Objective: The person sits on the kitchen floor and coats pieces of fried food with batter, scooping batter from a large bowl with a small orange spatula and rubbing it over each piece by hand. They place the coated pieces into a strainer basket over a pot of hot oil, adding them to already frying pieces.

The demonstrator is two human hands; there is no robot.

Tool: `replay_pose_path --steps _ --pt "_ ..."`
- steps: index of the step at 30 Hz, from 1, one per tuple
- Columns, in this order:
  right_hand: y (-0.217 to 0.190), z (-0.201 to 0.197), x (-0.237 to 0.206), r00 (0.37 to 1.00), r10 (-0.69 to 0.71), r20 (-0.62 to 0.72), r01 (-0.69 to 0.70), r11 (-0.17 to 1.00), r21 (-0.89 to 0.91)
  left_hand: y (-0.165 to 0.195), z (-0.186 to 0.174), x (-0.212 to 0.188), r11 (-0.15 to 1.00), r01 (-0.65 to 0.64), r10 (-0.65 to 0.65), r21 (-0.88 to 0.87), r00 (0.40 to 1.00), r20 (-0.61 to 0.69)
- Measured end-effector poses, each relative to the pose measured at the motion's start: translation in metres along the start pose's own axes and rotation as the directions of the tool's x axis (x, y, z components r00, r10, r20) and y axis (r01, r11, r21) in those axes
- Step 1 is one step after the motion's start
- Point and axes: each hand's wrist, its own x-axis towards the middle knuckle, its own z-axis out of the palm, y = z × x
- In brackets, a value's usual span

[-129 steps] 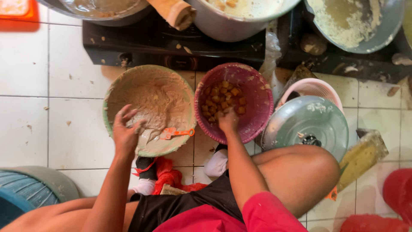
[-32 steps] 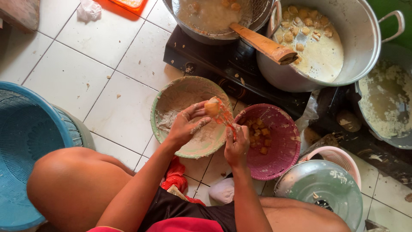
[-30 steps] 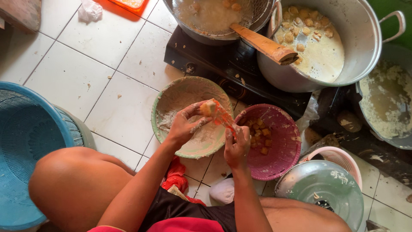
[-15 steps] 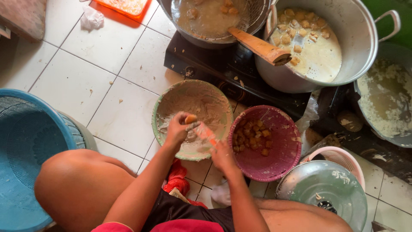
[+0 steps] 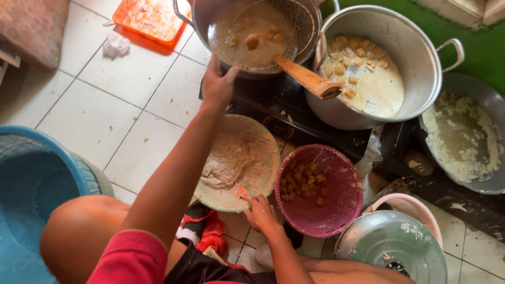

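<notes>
My left hand (image 5: 217, 84) reaches forward to the near rim of a metal wok (image 5: 205, 18) of cloudy oil, where several browned pieces float. Its fingers are spread and nothing shows in them. My right hand (image 5: 260, 213) stays close to my body and grips a small orange spoon (image 5: 242, 193). The spoon's tip rests in the beige batter of a pale green bowl (image 5: 271, 152) on the floor. Right beside that bowl stands a maroon bowl (image 5: 344, 210) holding several golden cubes.
A wooden-handled skimmer (image 5: 307, 79) leans in the wok on a black stove (image 5: 279, 108). To the right are a big steel pot (image 5: 421, 44) of pieces in milky liquid and a pan (image 5: 465, 139) of white crumbs. A metal lid (image 5: 392, 252), pink basket (image 5: 421, 208), blue basin (image 5: 31, 184) and orange tray (image 5: 150, 18) surround me.
My left hand has left the batter bowl and stretched forward to the wok's rim; the coated piece it held is gone from it. My right hand dropped back to the bowl's near edge.
</notes>
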Motion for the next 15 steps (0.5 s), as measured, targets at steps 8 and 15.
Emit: replay_pose_path --steps 8,15 --pt "0.042 -0.044 0.020 0.762 0.120 -0.637 0.131 0.934 0.332 -0.061 -0.072 -0.094 0.970 0.216 -0.215 0.108 0.976 -0.027" --pt "0.152 -0.043 0.018 0.637 0.495 -0.591 -0.298 0.865 0.404 -0.092 -0.093 -0.174 0.880 0.393 -0.406 0.266 0.914 -0.005"
